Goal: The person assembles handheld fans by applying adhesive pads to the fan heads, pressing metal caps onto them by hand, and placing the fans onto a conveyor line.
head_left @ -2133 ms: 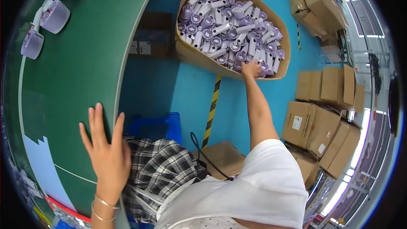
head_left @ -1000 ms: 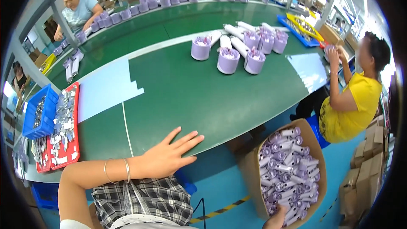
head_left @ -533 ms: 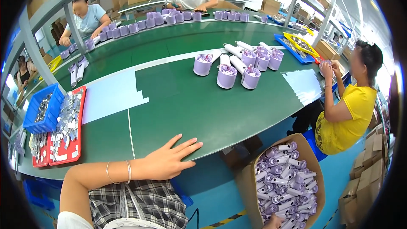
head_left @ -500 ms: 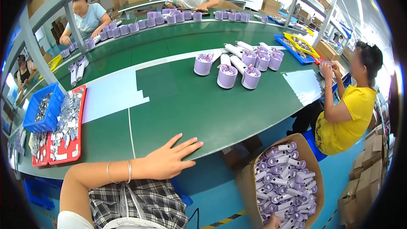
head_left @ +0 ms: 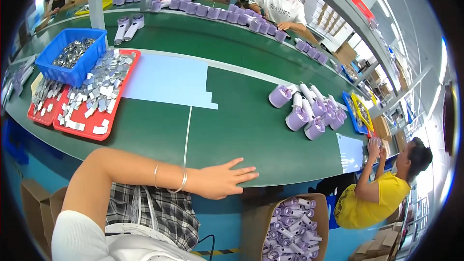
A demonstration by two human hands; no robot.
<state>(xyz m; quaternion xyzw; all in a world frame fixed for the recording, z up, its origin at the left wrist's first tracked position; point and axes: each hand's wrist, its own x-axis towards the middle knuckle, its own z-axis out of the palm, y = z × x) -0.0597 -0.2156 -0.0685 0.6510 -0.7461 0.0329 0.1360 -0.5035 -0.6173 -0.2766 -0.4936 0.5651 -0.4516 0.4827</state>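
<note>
My left hand (head_left: pixel 222 179) lies palm down at the front edge of the green worktable (head_left: pixel 232 140), fingers stretched out and holding nothing. Beyond its fingertips, to the right, stands a cluster of handheld devices with round purple heads (head_left: pixel 297 118) and white handles, most resting head down. Below the table edge, to the right of this hand, an open cardboard box (head_left: pixel 252 234) is filled with more such purple-and-white devices (head_left: pixel 295 227). My right hand is out of the picture.
Left on the table are red trays (head_left: pixel 107 128) of small metal and white pieces and a blue bin (head_left: pixel 77 75) of metal parts. A pale sheet (head_left: pixel 164 79) lies beside them. A person in yellow (head_left: pixel 374 198) sits at the right; others work across the table. An upright post (head_left: pixel 96 5) rises at the far left.
The view has swung so that the table sits lower and the box slips toward the bottom edge. My right hand, earlier among the devices in the box, has left the picture. My left hand stays flat.
</note>
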